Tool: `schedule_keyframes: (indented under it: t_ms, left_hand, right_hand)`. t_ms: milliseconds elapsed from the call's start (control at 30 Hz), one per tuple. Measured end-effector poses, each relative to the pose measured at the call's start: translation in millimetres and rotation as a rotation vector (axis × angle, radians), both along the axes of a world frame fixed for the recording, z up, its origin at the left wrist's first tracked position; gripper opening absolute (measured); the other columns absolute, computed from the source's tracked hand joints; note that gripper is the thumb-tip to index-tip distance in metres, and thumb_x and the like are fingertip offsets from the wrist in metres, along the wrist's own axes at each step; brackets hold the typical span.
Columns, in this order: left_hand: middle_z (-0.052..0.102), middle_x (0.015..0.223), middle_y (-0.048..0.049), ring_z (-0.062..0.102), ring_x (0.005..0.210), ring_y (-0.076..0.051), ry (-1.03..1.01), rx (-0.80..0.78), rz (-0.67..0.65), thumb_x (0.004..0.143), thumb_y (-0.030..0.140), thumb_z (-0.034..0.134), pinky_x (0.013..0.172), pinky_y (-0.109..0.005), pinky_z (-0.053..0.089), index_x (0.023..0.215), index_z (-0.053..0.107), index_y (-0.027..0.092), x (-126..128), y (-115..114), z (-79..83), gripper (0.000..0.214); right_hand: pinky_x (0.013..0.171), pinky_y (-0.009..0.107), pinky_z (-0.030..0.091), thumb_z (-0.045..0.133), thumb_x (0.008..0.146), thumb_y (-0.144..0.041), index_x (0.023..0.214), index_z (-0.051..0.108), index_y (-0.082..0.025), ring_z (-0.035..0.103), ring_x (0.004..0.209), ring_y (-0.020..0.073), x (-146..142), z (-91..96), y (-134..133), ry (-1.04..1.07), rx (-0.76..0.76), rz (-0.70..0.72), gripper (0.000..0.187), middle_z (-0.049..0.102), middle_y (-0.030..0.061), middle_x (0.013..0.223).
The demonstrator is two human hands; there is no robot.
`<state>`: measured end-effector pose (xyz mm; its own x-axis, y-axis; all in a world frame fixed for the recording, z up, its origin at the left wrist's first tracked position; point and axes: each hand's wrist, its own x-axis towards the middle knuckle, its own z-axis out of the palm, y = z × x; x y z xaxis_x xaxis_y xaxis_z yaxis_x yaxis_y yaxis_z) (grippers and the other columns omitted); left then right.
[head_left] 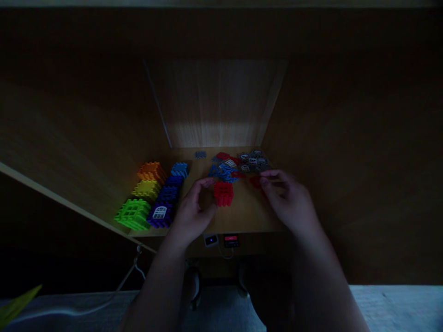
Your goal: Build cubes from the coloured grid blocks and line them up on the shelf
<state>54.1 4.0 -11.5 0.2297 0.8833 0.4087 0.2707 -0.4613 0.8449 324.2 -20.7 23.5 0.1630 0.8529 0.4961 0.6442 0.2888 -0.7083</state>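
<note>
A small stack of red interlocking plastic tiles (pixel 223 193) stands on the wooden shelf in front of me. My left hand (pixel 195 210) curves around its left side, thumb and fingers apart. The thumb tip is close to the stack; whether it touches is unclear in the dim light. Farther right, my right hand (pixel 285 198) pinches a flat red tile (pixel 256 181) between thumb and forefinger, low over the shelf. Behind the stack is a loose pile of blue tiles (pixel 223 172), with red and white pieces among them.
Grey tiles with white windows (pixel 253 161) lie at the back right. Stacks in orange (pixel 151 171), yellow (pixel 146 189), green (pixel 133 214), blue (pixel 180 169) and purple (pixel 160 216) line the left. Side panels flank the shelf. Below its front edge is a lit phone (pixel 231 240).
</note>
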Motion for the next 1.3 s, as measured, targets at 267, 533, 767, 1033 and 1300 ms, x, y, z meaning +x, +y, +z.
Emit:
schedule_keyframes:
  t_ms: [267, 533, 767, 1033, 1300]
  left_hand:
    - [0.067, 0.147, -0.0093, 0.062, 0.142, -0.028, -0.03, -0.03, 0.014, 0.094, 0.021, 0.069, 0.123, -0.048, 0.048, 0.144, 0.06, 0.027, -0.2, 0.8, -2.7, 0.051]
    - [0.069, 0.144, -0.0091, 0.064, 0.139, -0.028, -0.009, -0.029, 0.042, 0.098, 0.031, 0.073, 0.122, -0.047, 0.048, 0.141, 0.06, 0.027, 1.7, 0.8, -0.2, 0.045]
    - [0.068, 0.146, -0.009, 0.064, 0.14, -0.027, -0.024, -0.027, 0.02, 0.099, 0.031, 0.072, 0.122, -0.047, 0.048, 0.142, 0.059, 0.028, 1.7, 0.3, -0.5, 0.046]
    - [0.069, 0.144, -0.0101, 0.064, 0.139, -0.028, -0.014, -0.037, 0.019, 0.096, 0.027, 0.071, 0.122, -0.049, 0.048, 0.141, 0.059, 0.026, 1.2, -0.9, 3.3, 0.046]
    - [0.069, 0.144, -0.009, 0.063, 0.141, -0.027, -0.025, -0.016, 0.009, 0.093, 0.019, 0.068, 0.125, -0.047, 0.045, 0.142, 0.06, 0.027, -0.4, 1.2, 0.4, 0.051]
  right_hand:
    - [0.101, 0.048, 0.059, 0.07, 0.1, -0.036, 0.122, 0.071, -0.029, 0.076, 0.115, 0.0292, -22.1, -2.0, -2.4, -0.1, -0.053, 0.183, 0.023, 0.08, 0.0067, 0.125]
    - [0.105, 0.046, 0.057, 0.07, 0.098, -0.025, 0.125, 0.067, -0.029, 0.074, 0.118, 0.0266, -38.5, -14.9, 3.9, -0.04, -0.081, 0.28, 0.028, 0.078, 0.0056, 0.129]
    - [0.102, 0.046, 0.058, 0.07, 0.097, -0.026, 0.124, 0.065, -0.028, 0.074, 0.114, 0.0263, -40.0, -19.6, 6.0, -0.017, -0.087, 0.295, 0.027, 0.077, 0.0067, 0.127]
    - [0.104, 0.052, 0.059, 0.068, 0.099, -0.03, 0.126, 0.068, -0.027, 0.074, 0.119, 0.0327, -24.5, -11.3, 2.5, -0.205, -0.018, 0.131, 0.027, 0.078, 0.0107, 0.128]
    - [0.081, 0.048, 0.061, 0.067, 0.099, -0.046, 0.134, 0.068, -0.012, 0.079, 0.096, 0.0394, 16.8, -24.7, -7.4, -0.631, -0.275, -0.367, 0.049, 0.081, 0.0261, 0.109]
